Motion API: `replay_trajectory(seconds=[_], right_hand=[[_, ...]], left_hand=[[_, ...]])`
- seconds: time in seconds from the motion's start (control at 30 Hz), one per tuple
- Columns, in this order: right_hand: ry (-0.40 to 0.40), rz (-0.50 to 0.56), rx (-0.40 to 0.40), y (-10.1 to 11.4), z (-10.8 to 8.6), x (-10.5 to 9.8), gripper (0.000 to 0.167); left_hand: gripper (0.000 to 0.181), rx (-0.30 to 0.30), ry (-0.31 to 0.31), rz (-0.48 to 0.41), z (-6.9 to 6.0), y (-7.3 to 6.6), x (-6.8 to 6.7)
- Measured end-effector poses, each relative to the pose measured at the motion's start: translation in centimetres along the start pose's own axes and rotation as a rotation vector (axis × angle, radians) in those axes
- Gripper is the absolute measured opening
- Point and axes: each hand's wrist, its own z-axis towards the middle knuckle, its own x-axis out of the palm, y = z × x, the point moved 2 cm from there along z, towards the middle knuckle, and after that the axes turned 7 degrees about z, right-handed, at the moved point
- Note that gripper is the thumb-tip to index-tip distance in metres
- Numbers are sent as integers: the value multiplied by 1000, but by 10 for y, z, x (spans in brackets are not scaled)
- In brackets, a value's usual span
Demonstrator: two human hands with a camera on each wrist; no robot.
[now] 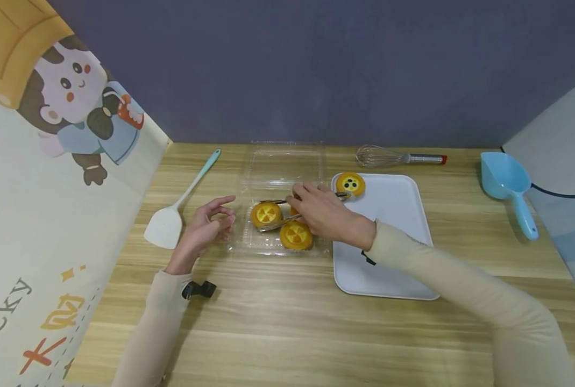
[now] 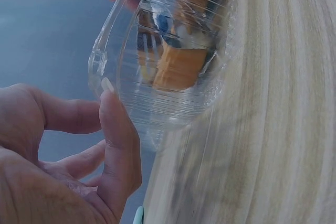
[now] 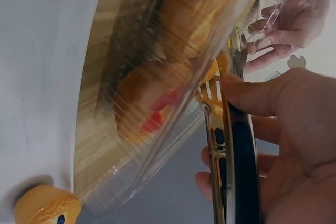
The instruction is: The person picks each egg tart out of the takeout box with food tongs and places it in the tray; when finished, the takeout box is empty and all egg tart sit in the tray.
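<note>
Head view: right hand grips tongs astride left tart, likely for cleanliness; left hand loosely spread beside box.

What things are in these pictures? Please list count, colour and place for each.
Table: one, wood-coloured, below
Container: one, clear, mid-table
Tray: one, white, right of container
Tarts: at least four, golden, one on tray, others in container
Tongs: one pair, metallic and dark, over container
Spatula: one, white and mint, left
Whisk: one, silver and red, behind tray
Scoop: one, blue, right
Cable: one, black, far right
Cartoon: one, multicoloured, left wall
Back wall: one, dark blue-grey, behind
Wrist devices: two, black, at wrists
Sleeves: two, beige, on arms
Left hand: one, bare, left of container
Right hand: one, bare, holding tongs
</note>
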Motion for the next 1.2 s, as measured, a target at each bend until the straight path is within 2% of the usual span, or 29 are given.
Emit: replay_trajectory(seconds=[0.93,1.2], right_hand=[[-50,-8,12,0,-4,7,48],[-87,71,43,-5,-12,2,46]], left_hand=[[59,-12,5,13,-2,-4,0],[59,-5,-11,12,-2,-3,0]])
